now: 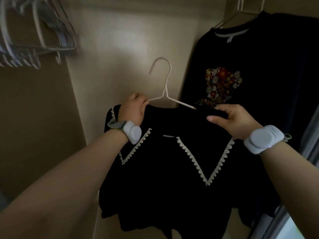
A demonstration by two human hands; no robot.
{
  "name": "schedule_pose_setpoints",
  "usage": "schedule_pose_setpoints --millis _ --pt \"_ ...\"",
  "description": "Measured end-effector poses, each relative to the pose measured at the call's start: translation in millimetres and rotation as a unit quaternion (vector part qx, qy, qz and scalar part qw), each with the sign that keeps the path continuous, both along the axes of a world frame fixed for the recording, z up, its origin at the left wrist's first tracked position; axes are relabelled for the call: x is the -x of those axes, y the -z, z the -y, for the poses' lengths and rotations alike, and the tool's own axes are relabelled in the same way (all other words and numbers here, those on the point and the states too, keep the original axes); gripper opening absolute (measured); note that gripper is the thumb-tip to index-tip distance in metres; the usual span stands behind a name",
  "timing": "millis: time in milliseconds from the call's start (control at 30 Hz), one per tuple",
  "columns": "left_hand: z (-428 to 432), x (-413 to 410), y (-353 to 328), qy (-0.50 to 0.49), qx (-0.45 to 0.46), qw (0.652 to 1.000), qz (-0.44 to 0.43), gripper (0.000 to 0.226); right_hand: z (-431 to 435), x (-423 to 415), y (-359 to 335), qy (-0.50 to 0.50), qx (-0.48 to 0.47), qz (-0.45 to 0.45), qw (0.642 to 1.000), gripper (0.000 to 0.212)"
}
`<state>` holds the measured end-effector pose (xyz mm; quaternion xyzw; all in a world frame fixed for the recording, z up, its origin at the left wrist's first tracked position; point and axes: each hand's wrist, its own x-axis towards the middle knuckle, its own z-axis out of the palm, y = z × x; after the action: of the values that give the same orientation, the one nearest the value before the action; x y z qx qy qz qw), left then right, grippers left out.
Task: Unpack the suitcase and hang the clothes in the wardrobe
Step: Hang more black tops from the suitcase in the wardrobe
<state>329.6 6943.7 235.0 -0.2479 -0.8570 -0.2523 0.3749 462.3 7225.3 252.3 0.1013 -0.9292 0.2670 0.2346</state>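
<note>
— Past the forearms (60,195), where's the black top (164,169)?
— On the white hanger (165,90), between both hands. Left hand (133,109) grips the hanger's arm; right hand (236,121) pinches the top's shoulder.
— Any writing?
— The hung sweatshirt (259,66) has a neck label (228,40), too blurred to read.

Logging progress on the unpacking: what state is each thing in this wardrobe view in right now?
white hanger: hook free, not hung
black top: on that hanger, held up
left hand: grips hanger arm
right hand: pinches top's shoulder
floral sweatshirt: already hung up
spare hangers: hanging empty
</note>
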Motion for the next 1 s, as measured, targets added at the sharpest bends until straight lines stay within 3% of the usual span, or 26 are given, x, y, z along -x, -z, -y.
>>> schedule_pose_setpoints --millis 100,267,367,567,667,767,1000 --pt "-1.6 4.1 -7.3 0.000 -0.041 0.999 -0.013 0.022 -10.1 -1.8 -6.7 0.000 -0.018 0.016 1.000 0.016" --pt "-22.6 7.3 -41.4 0.076 -0.101 0.992 -0.013 0.029 -11.8 -1.6 -26.4 0.073 0.002 -0.114 0.991 0.011" --pt "-32.5 8.8 -61.3 0.083 -0.111 0.990 -0.003 0.040 -8.3 1.7 -41.9 0.099 -0.020 -0.147 0.984 0.019" --pt "-64.2 13.6 -107.6 0.109 -0.133 0.984 0.040 0.039 -27.6 13.5 -87.8 0.193 -0.010 -0.195 0.962 0.032" --pt "-77.7 15.2 -132.5 0.127 -0.150 0.978 0.075 0.038 -39.9 13.1 -118.6 0.228 -0.002 -0.197 0.954 0.040" --pt "-87.2 13.7 -153.8 0.158 -0.162 0.969 0.104 0.039 -46.0 10.9 -145.1 0.259 0.005 -0.199 0.945 0.034" --pt "-110.0 16.0 -186.2 0.169 -0.146 0.971 0.079 0.040 -59.2 13.9 -195.5 0.318 0.018 -0.191 0.929 0.032"
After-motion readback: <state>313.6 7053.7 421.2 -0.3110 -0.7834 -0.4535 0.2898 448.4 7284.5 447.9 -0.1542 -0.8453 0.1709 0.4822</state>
